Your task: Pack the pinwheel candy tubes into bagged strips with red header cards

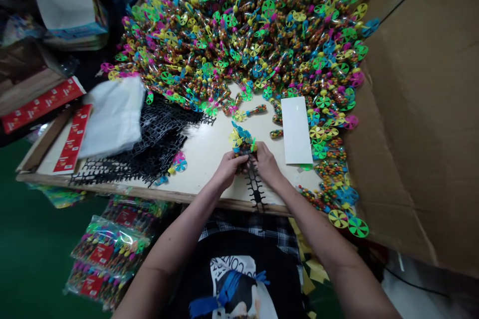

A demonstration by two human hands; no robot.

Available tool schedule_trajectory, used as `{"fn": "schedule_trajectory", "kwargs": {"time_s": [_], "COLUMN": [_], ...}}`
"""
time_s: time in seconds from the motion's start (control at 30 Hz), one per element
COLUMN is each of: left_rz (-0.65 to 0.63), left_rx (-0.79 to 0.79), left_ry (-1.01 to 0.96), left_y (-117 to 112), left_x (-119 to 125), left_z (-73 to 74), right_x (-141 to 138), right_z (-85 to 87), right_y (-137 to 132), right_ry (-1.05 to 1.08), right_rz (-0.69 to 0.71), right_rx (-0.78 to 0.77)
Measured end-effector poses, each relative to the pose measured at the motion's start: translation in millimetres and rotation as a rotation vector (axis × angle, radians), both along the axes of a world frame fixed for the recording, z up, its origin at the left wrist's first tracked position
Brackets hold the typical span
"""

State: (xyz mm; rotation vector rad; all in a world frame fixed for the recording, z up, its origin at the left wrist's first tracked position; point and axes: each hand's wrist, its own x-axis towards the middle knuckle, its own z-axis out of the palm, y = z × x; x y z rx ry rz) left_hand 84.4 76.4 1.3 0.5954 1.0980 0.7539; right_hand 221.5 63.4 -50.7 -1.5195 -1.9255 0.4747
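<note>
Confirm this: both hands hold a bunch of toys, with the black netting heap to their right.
Wrong side: the head view shows the black netting heap left of the left hand and right hand, which do hold the toy bunch.

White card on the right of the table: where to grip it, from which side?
Probably pinch the near left corner of the white card, coming from the near left, where bare tabletop leaves room. It looks thin and flat, so an edge is the natural grip. Colourful toys crowd its right side.

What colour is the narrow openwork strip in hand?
The narrow openwork strip is black; head view shows best.
</note>
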Motion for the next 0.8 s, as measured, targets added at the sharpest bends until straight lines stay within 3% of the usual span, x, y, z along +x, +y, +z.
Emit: {"fn": "schedule_trajectory", "kwargs": {"time_s": [0.37,0.63,0.8], "left_rz": [-0.056,-0.077,-0.085], "left_rx": [0.003,-0.004,0.001], "left_ry": [0.057,0.020,0.027], "left_y": [6.8,8.4,6.5], "left_x": [-6.5,-1.0,1.1], "left_z": [5.3,3.8,0.9], "right_x": [-6.9,-6.1,-4.7], "right_z": [4.3,6.0,10.3], "right_y": [-0.4,-0.6,-3.7], "right_ry": [0.042,0.123,0.127], "right_rz": [0.016,-0.206,-0.223], "right_rx": [-0.099,-0.115,-0.109]}}
